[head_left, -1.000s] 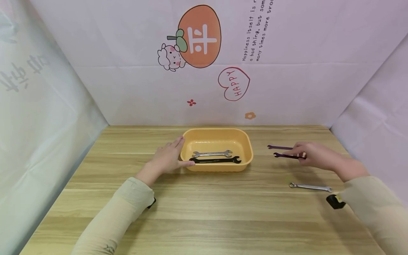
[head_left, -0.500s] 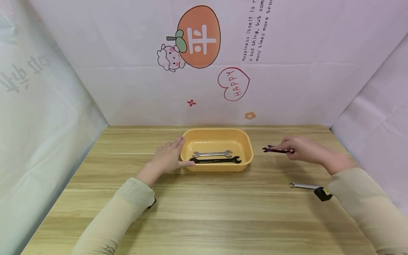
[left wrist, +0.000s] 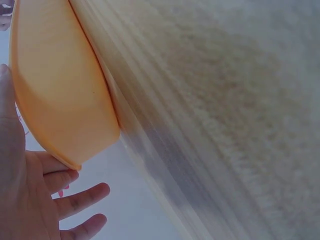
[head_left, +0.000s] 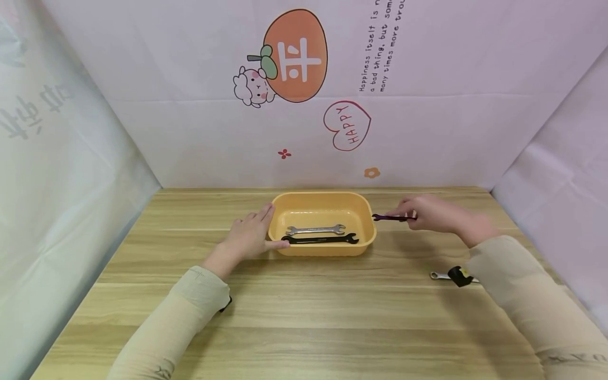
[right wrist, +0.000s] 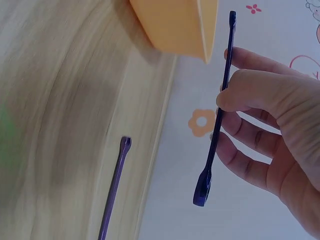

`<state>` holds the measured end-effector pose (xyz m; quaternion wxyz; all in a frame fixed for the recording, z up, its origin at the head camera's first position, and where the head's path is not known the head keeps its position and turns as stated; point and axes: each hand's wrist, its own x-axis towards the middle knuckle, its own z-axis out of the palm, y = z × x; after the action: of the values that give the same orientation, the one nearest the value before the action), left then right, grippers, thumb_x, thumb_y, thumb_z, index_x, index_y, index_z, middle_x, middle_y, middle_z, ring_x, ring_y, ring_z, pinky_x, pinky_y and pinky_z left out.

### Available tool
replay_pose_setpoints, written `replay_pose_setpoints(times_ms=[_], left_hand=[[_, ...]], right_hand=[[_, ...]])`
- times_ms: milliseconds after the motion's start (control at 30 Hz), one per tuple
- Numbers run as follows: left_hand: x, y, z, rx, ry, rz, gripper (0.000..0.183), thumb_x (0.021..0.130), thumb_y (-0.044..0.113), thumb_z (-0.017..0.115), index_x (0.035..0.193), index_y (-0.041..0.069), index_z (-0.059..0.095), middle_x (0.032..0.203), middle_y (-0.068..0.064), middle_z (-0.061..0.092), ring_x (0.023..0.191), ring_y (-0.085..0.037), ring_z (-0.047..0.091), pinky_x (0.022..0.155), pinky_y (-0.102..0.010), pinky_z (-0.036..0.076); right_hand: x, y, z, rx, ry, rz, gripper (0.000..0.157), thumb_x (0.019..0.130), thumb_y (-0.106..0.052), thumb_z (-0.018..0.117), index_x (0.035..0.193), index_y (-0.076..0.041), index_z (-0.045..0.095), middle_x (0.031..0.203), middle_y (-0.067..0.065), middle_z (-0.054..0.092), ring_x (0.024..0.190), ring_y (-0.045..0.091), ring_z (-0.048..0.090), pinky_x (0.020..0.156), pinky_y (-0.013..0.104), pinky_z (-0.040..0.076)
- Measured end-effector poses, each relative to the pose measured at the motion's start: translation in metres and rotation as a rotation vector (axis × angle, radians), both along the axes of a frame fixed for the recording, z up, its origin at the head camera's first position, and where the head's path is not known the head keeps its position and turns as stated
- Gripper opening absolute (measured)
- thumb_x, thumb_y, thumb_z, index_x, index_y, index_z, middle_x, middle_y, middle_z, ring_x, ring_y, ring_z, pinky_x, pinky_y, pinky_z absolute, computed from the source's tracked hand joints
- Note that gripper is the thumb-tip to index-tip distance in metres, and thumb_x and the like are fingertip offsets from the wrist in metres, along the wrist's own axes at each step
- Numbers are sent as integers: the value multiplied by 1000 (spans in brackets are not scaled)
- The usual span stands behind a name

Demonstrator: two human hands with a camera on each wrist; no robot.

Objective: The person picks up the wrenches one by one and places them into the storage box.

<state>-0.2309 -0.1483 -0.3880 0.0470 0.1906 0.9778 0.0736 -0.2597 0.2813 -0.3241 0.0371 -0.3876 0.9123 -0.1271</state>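
My left hand [head_left: 249, 235] rests against the left end of the yellow plastic basin [head_left: 328, 251], thumb at its front corner; in the left wrist view the fingers are fairly straight and spread, some touching the rim. Inside the basin lie a silver open-end wrench [head_left: 315, 230] and, in front of it, a black wrench [head_left: 320, 239]. Between thumb and fingers my right hand [head_left: 437, 212] pinches a dark purple wrench [right wrist: 212, 155], raised just right of the basin. A second purple wrench [right wrist: 114, 185] lies on the table, hidden by the right hand in the head view.
A silver combination wrench [head_left: 439, 275] lies on the wooden table [head_left: 304, 316], partly covered by the camera on my right wrist [head_left: 459, 276]. Printed white cloth [head_left: 199, 142] hangs behind the table and along both sides.
The right hand has lifted the purple wrench and carried it left, close to the basin's right rim. My left hand and the basin have stayed in place.
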Motion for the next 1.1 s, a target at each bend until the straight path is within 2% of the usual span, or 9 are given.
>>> replay_pose_setpoints(times_ms=[133, 367, 600, 800, 1100], left_hand=[[0, -1, 0, -6, 1, -1, 111, 91, 75, 56, 164, 3, 13, 170, -13, 14, 145, -45, 34, 109, -72, 31], [0, -1, -1, -6, 1, -3, 111, 90, 76, 55, 164, 4, 13, 170, -13, 14, 146, -45, 34, 109, -72, 31], [0, -1, -1, -2, -5, -2, 113, 90, 77, 54, 164, 4, 12, 170, -12, 13, 147, -44, 33, 110, -72, 30], [0, -1, 0, -11, -2, -4, 112, 90, 77, 54, 164, 4, 12, 170, -11, 12, 146, -44, 34, 110, -71, 30], [0, -1, -1, -11, -2, -2, 113, 90, 77, 54, 164, 4, 12, 170, -12, 13, 146, -44, 34, 109, -70, 33]], right_hand=[[-3, -11, 3, 23, -45, -18, 50, 78, 12, 64, 122, -8, 77, 92, -2, 64, 75, 10, 55, 65, 31, 50], [-10, -26, 4, 18, -61, 20, 52, 75, 14, 63, 121, -7, 77, 90, -1, 66, 75, 10, 57, 65, 32, 51], [-14, -40, 6, 19, -100, 48, 60, 77, 16, 59, 127, -14, 76, 86, -3, 61, 71, 11, 52, 62, 29, 46], [-18, -50, 4, 31, -101, 49, 61, 79, 17, 59, 127, -16, 76, 88, -3, 61, 74, 13, 54, 64, 30, 48], [-25, -65, 2, 29, -140, 38, 55, 81, 17, 61, 126, -11, 76, 97, 8, 67, 79, 16, 57, 68, 32, 50]])
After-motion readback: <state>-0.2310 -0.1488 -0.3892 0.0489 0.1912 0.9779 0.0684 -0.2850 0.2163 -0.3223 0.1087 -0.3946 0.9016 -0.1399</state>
